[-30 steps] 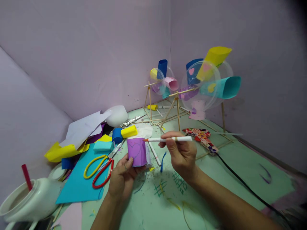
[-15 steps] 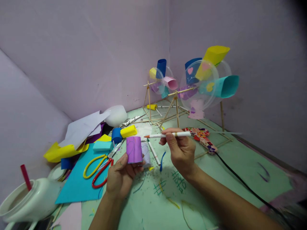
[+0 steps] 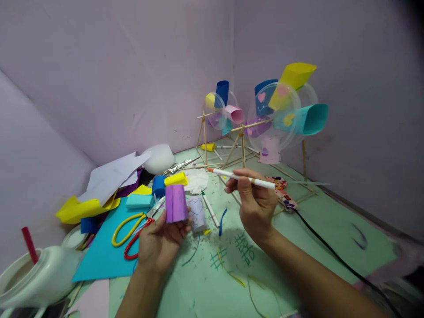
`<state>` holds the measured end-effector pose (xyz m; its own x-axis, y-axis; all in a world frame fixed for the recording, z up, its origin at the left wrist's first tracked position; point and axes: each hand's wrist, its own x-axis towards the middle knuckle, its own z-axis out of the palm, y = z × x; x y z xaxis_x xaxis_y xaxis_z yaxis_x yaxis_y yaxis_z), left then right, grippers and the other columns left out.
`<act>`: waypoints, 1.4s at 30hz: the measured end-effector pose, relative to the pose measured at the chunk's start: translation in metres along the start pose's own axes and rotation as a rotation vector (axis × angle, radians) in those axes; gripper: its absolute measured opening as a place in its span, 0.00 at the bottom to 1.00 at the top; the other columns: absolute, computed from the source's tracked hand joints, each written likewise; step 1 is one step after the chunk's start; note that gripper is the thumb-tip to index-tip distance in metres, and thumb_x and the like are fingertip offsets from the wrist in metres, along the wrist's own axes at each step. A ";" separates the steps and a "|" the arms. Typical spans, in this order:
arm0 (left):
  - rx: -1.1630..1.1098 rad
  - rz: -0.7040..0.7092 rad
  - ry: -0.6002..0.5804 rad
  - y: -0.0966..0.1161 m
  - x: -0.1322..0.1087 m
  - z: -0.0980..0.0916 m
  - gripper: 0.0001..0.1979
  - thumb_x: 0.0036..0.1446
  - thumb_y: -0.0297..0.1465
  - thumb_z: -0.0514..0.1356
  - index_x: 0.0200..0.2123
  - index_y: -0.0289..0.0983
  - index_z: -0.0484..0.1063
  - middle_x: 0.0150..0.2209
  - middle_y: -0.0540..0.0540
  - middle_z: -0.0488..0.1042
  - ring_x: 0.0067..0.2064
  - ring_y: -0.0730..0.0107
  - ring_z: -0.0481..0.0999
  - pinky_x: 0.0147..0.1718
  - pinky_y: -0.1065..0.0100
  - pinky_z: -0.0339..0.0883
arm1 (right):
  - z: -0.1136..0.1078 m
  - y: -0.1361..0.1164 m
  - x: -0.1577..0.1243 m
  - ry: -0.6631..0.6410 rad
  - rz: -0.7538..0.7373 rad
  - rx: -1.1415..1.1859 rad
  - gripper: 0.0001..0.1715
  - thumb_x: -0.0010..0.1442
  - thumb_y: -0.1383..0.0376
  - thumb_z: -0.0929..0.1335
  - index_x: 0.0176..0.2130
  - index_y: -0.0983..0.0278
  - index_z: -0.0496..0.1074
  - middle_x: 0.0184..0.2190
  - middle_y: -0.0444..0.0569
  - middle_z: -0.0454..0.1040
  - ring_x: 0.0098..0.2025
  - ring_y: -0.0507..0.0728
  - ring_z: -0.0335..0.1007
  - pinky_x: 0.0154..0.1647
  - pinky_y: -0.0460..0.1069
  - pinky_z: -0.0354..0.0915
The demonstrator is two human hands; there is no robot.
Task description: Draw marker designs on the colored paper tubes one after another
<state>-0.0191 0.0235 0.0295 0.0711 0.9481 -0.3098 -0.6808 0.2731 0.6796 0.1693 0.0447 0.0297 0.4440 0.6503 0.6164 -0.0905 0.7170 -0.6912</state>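
My left hand [image 3: 163, 243] grips a small purple foam tube [image 3: 176, 203] by its lower end, raised over the table. Between the thumb and fingers of my right hand [image 3: 256, 201] is a white marker [image 3: 243, 178], its orange-red tip pointing left and away from the tube. Just right of the purple tube, a pale lilac tube [image 3: 197, 214] with a heart outline rests on the table. Beside it lies another white marker [image 3: 210, 208] with a green tip. Scissors [image 3: 134, 234] with yellow and red handles lie left of my left hand.
Two stick-framed wheels with clear discs [image 3: 274, 115] and coloured foam tubes stand at the back right. A patterned glue gun [image 3: 285, 196] trails a black cord [image 3: 338, 256]. Turquoise foam sheet [image 3: 99, 251], paper [image 3: 111, 174] and a white pot [image 3: 49, 269] crowd the left.
My right hand has moved right, and the marker tip has lifted away from the purple tube. My left hand has shifted slightly left and turned the tube, so a seam now faces me.
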 end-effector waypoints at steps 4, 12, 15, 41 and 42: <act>-0.069 0.133 0.079 0.016 0.002 -0.004 0.16 0.56 0.29 0.50 0.37 0.29 0.76 0.32 0.32 0.80 0.30 0.52 0.79 0.24 0.60 0.73 | -0.004 0.001 0.006 -0.025 -0.076 -0.139 0.07 0.61 0.67 0.65 0.40 0.60 0.71 0.23 0.41 0.71 0.24 0.50 0.69 0.27 0.47 0.67; -0.090 0.150 0.132 0.025 0.001 -0.006 0.17 0.57 0.28 0.49 0.39 0.30 0.76 0.31 0.32 0.80 0.28 0.51 0.79 0.21 0.60 0.72 | -0.012 0.037 0.003 -0.917 0.038 -0.939 0.24 0.52 0.78 0.63 0.48 0.66 0.69 0.42 0.56 0.73 0.44 0.59 0.70 0.44 0.51 0.65; -0.102 0.152 0.127 0.026 -0.001 -0.006 0.17 0.58 0.28 0.48 0.39 0.30 0.76 0.30 0.33 0.80 0.28 0.51 0.79 0.21 0.60 0.72 | -0.012 0.049 -0.003 -1.085 0.115 -1.162 0.29 0.50 0.78 0.64 0.52 0.67 0.67 0.46 0.58 0.70 0.47 0.60 0.68 0.46 0.50 0.64; -0.052 0.152 0.072 0.023 -0.002 -0.010 0.15 0.54 0.24 0.53 0.45 0.33 0.72 0.23 0.43 0.77 0.27 0.56 0.79 0.22 0.63 0.70 | -0.014 0.015 0.041 -1.177 -1.031 -0.843 0.11 0.62 0.73 0.60 0.36 0.65 0.71 0.27 0.47 0.73 0.29 0.54 0.64 0.44 0.54 0.61; -0.047 0.143 0.074 0.021 -0.001 -0.009 0.15 0.55 0.24 0.53 0.45 0.32 0.72 0.23 0.43 0.77 0.27 0.57 0.79 0.22 0.63 0.70 | -0.015 0.009 0.040 -1.061 -0.982 -0.782 0.09 0.61 0.72 0.61 0.36 0.64 0.70 0.27 0.47 0.73 0.29 0.54 0.64 0.41 0.53 0.62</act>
<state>-0.0400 0.0267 0.0378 -0.0817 0.9618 -0.2614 -0.7133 0.1268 0.6893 0.1994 0.0738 0.0424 -0.7462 0.1582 0.6466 0.4313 0.8548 0.2886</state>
